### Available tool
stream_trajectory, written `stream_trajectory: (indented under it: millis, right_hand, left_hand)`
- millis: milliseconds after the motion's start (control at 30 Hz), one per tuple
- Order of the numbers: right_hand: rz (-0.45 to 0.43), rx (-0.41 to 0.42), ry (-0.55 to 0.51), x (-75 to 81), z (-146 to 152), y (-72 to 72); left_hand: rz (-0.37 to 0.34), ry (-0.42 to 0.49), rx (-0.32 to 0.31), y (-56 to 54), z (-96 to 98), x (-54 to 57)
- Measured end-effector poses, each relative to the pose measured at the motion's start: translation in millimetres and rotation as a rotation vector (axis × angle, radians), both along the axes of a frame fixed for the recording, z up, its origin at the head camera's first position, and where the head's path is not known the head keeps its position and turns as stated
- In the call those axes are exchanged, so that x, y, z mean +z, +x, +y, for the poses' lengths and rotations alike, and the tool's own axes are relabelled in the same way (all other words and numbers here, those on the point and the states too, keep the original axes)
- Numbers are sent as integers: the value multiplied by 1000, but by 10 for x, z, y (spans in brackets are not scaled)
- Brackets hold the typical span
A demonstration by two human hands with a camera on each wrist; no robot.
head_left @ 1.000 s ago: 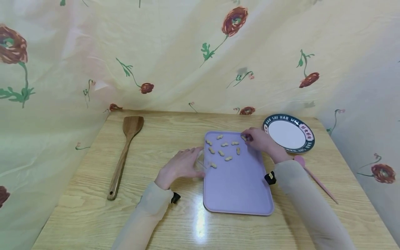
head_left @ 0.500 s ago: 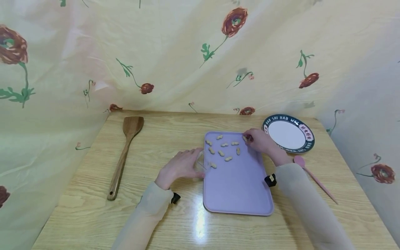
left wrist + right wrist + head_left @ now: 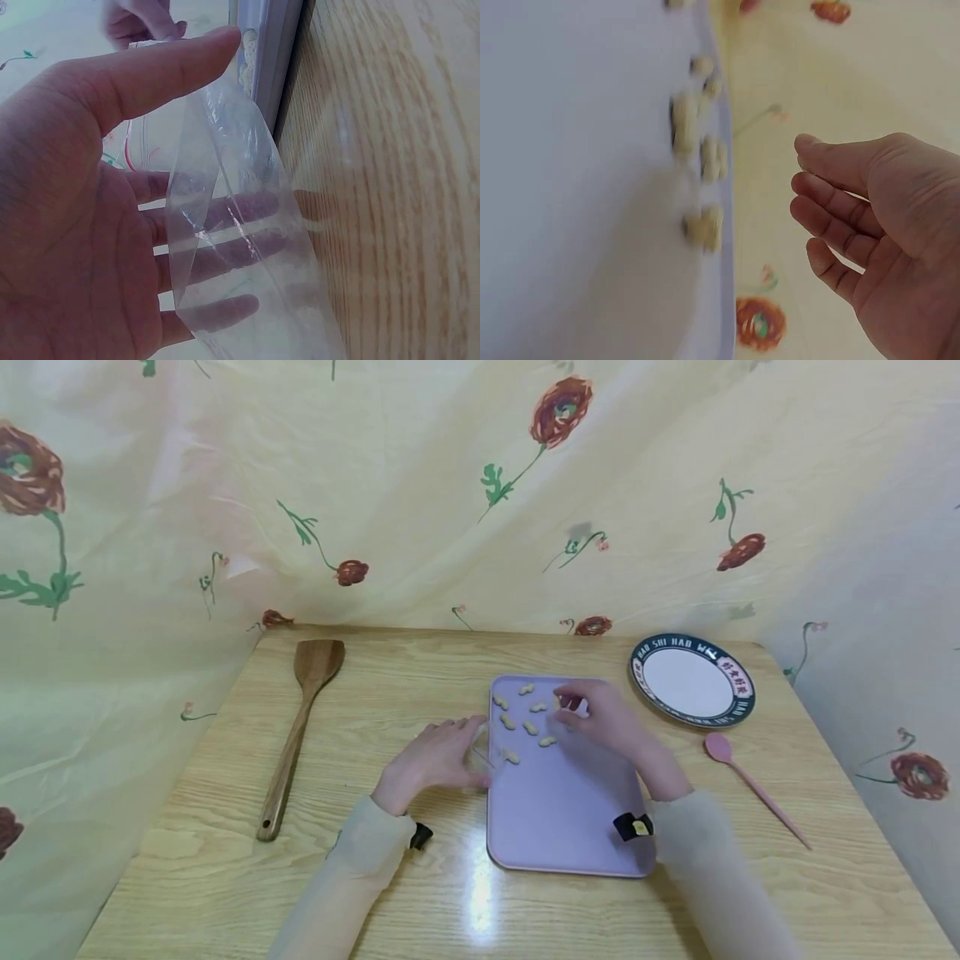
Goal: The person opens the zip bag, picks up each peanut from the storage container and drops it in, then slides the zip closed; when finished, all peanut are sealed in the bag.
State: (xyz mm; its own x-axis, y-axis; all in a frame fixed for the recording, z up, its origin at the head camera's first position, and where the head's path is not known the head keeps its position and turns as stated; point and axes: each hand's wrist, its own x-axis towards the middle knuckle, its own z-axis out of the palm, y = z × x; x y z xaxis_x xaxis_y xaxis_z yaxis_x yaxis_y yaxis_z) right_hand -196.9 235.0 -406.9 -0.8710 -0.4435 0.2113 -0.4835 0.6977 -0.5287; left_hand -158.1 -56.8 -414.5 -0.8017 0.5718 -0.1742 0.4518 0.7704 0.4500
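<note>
Left hand (image 3: pixel 438 756): we see it holding a clear, creased plastic bag (image 3: pixel 255 180) beside the lilac tray (image 3: pixel 570 814).
Tray: smooth, rectangular, with rounded corners.
Peanuts (image 3: pixel 530 727): pale, knobbly, scattered on its far half.
Right hand (image 3: pixel 611 718): fingers bent above the tray; we cannot tell if they pinch something.
Sides: wooden spatula (image 3: pixel 302 718) left; pink spoon (image 3: pixel 718 747), round dark-rimmed plate (image 3: pixel 686 681) right.
Table (image 3: pixel 408 672): shiny woodgrain.
Behind: cream cloth (image 3: pixel 420 460), red flowers.

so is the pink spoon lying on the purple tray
No, the pink spoon lies on the wooden table, right of the purple tray.
</note>
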Motion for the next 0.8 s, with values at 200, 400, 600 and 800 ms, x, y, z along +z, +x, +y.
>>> stream_trajectory:
  millis: [200, 400, 600, 800]
  right_hand:
    - [13, 42, -43, 37, -290, 198]
    - [-30, 95, -79, 27, -491, 328]
    - [-73, 133, -79, -56, -616, 386]
    - [-68, 171, -90, -83, -707, 424]
  left_hand:
    - [5, -5, -7, -15, 6, -30]
    - [13, -12, -14, -29, 10, -33]
    - [31, -17, -19, -30, 6, -31]
    - [41, -31, -19, -32, 1, -51]
